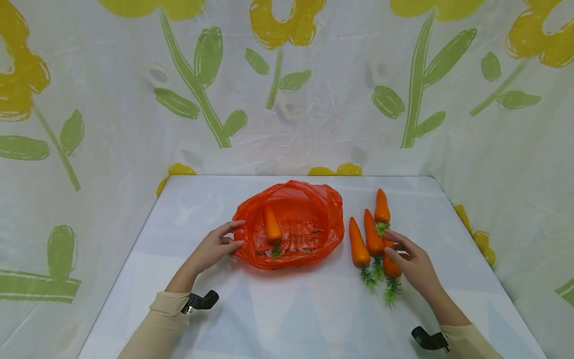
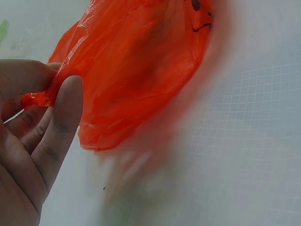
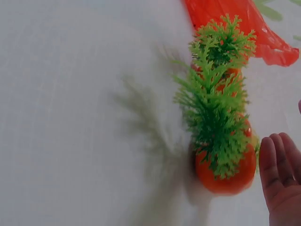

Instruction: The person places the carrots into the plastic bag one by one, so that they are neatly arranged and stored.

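Observation:
A red plastic bag [image 1: 320,199] lies with its mouth spread, and one orange carrot [image 1: 271,224] with a small green top rests in it. My left hand [image 1: 214,248] pinches the bag's left edge between thumb and fingers, which the left wrist view shows closely. Several carrots with leafy green tops [image 3: 214,108] lie grouped right of the bag, among them a left one [image 1: 358,244] and a far one [image 1: 381,205]. Over the nearest carrot [image 1: 392,268] is my right hand [image 1: 417,269], fingers extended and partly hiding it. In the right wrist view, those fingers [image 3: 268,160] hold nothing.
Everything lies on a pale table [image 1: 251,319] with a faint pattern. Behind and at both sides hangs a white curtain [image 1: 332,119] printed with yellow flowers and green leaves. Black wrist mounts [image 1: 204,300] stick out from both sleeves.

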A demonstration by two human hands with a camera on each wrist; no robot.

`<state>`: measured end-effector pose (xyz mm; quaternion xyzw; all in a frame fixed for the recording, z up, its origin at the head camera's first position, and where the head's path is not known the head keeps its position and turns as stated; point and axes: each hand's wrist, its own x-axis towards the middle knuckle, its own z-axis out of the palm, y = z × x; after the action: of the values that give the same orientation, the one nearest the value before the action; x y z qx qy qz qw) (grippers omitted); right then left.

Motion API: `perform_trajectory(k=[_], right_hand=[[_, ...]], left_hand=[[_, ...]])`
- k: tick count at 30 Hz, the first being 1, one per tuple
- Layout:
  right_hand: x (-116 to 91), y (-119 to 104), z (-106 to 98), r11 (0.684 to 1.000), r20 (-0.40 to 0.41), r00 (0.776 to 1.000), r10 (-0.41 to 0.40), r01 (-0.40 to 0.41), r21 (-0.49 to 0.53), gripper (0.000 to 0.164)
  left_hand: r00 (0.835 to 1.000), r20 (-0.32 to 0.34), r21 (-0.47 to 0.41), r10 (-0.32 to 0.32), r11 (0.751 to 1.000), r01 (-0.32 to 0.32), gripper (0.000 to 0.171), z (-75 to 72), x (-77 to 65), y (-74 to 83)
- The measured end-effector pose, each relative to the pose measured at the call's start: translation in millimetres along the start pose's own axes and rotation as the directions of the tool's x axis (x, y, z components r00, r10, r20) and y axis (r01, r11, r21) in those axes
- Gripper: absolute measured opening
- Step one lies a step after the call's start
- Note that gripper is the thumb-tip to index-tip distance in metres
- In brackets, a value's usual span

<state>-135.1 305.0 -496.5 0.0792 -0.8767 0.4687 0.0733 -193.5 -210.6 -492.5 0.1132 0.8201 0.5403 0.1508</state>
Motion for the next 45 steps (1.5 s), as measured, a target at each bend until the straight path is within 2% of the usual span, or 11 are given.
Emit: perform_trajectory(k=[12, 17, 21, 28, 33, 41, 45], right_hand=[[-12.0, 9.4, -7.0, 0.999, -0.035, 0.999, 0.023, -0.025, -0.043, 0.047], [-14.8, 12.4, -9.1, 0.99, -0.03, 0.994, 0.107, -0.109, -0.084, 0.049], [-16.8, 15.9, -11.0, 0.981, 0.005, 0.986, 0.166, -0.165, -0.105, 0.051], [-16.4, 23.6, -10.5, 0.959, 0.094, 0.959, 0.267, -0.255, -0.121, 0.058], [-16.2, 23.6, -9.3, 0.949, 0.134, 0.942, 0.308, -0.293, -0.12, 0.06], [-15.4, 17.3, -8.8, 0.915, 0.164, 0.904, 0.395, -0.372, -0.154, 0.065], [-14.7, 17.4, -10.8, 0.907, 0.156, 0.9, 0.407, -0.379, -0.181, 0.065]], left_hand=[[1.0, 0.0, -0.004, 0.001, 1.0, -0.001, 0.057, 0.8, 0.7, -1.1], [1.0, -0.001, -0.004, -0.004, 1.0, 0.004, 0.057, 1.5, 1.5, -1.8], [1.0, 0.001, -0.002, 0.003, 1.0, -0.003, 0.057, 1.3, 1.6, -2.4], [1.0, -0.005, -0.002, -0.002, 1.0, 0.002, 0.057, 1.1, -0.1, -3.5], [1.0, -0.005, -0.011, -0.011, 1.0, 0.011, 0.057, 2.4, -0.5, -3.9], [1.0, 0.0, -0.028, -0.006, 1.0, 0.006, 0.057, 2.7, -2.3, -3.6], [1.0, -0.003, -0.031, -0.016, 0.999, 0.016, 0.056, 2.7, -2.0, -3.3]])
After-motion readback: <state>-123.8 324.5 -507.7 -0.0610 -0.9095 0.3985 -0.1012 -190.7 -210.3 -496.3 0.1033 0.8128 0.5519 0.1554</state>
